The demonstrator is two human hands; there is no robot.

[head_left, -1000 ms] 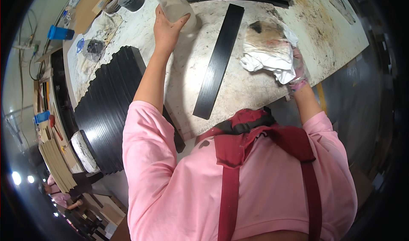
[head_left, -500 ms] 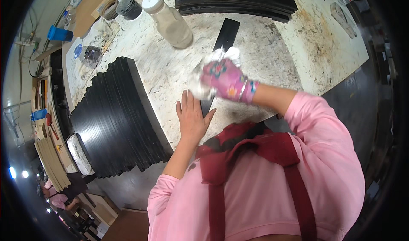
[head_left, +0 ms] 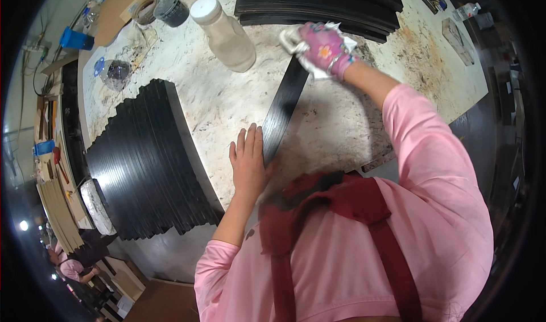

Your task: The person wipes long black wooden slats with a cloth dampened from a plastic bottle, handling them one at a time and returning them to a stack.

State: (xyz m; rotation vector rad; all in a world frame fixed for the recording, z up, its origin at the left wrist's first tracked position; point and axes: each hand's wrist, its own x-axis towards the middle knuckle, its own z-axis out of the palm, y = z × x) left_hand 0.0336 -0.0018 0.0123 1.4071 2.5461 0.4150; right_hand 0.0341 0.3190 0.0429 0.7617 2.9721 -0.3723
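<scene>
A flat black strip [head_left: 282,110] lies slantwise on the stained white worktable, its far end pointing away and to the right. My left hand [head_left: 248,158] is bare and rests flat beside the near end of the strip, fingers stretched out and touching its left edge; the thumb is hard to make out. My right hand [head_left: 325,48], in a pink flowered glove, is closed on a crumpled white cloth [head_left: 291,40]. That cloth presses on the strip's far end, which it hides along with the glove.
Ridged rows of black strips [head_left: 151,162] lie at the left table edge, more black strips [head_left: 318,3] at the back. A white-lidded jar [head_left: 227,40], a dark tub [head_left: 172,11] and a clear container [head_left: 118,74] stand back left. A person [head_left: 71,268] is far off at lower left.
My right hand has slid away from me along the strip with the cloth, to its far end. My left hand has stayed at the near end, moving only slightly.
</scene>
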